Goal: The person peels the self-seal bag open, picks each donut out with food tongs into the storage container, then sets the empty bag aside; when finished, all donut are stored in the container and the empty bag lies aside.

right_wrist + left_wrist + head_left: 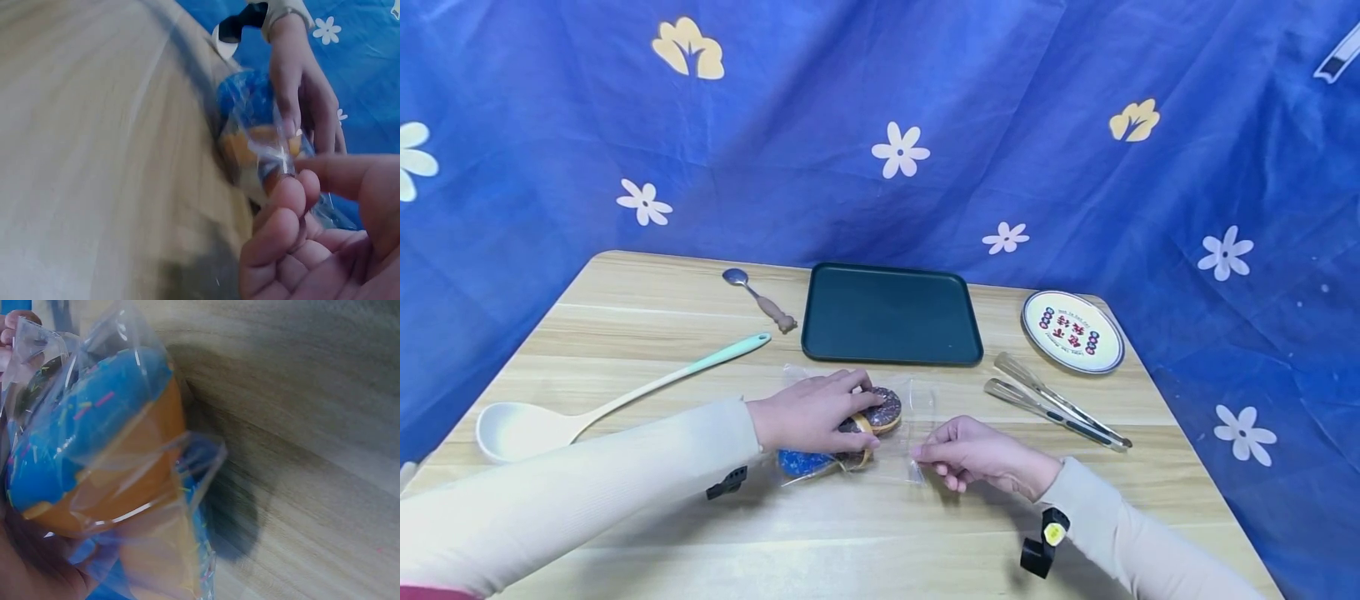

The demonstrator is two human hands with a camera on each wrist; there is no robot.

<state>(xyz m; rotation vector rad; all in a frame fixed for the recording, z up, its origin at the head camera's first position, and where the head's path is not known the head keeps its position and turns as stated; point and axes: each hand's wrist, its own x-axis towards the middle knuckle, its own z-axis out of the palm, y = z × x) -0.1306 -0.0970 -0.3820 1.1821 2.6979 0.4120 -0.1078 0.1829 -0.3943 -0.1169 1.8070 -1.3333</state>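
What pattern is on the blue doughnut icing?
Scattered sprinkles, pink and yellow among them; clearest in the left wrist view.

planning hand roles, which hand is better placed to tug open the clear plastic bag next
Likely the right hand: it pinches the clear plastic bag at its flat end, while the left hand holds the round, brown-iced doughnuts through the plastic.

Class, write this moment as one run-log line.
left hand: holds bagged donuts | right hand: pinches clear bag end | dark tray: beyond donuts | tongs, ladle: untouched
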